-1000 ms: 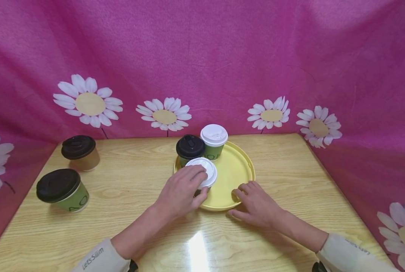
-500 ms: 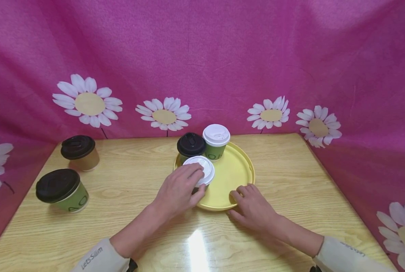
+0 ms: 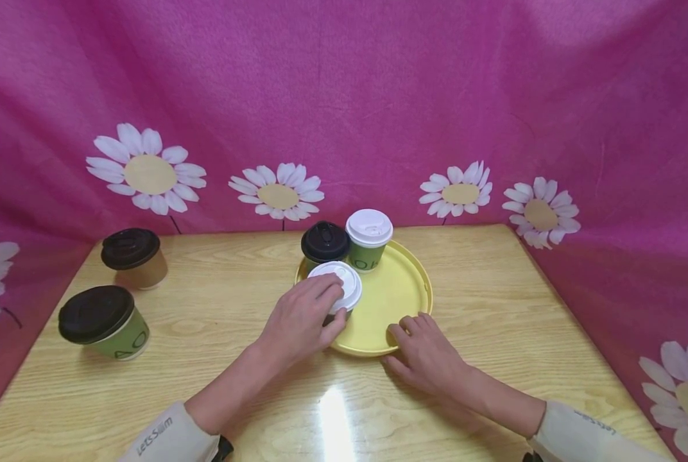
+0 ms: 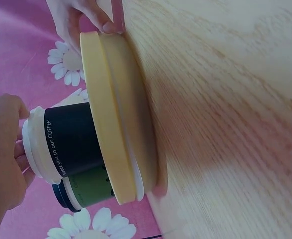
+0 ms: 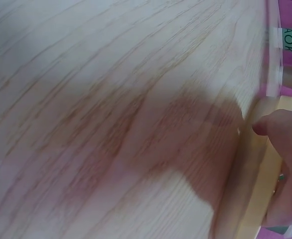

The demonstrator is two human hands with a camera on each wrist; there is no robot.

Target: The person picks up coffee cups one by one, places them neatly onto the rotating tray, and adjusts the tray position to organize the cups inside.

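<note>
Hold likely light, squashable black paper cup by white lid, with left grip clamped there, right grip clamped on round yellow plastic tray.

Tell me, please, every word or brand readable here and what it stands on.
"you to our COFFEE": held cup; first word blurred.
"AOK": leftmost cup, read from the right wrist view.
"LetsS": left sleeve; ending unclear.
"O": white-lidded green cup; neighbouring letters unclear.
Too blurred: right sleeve, small print on black-lidded cup on the tray.
</note>
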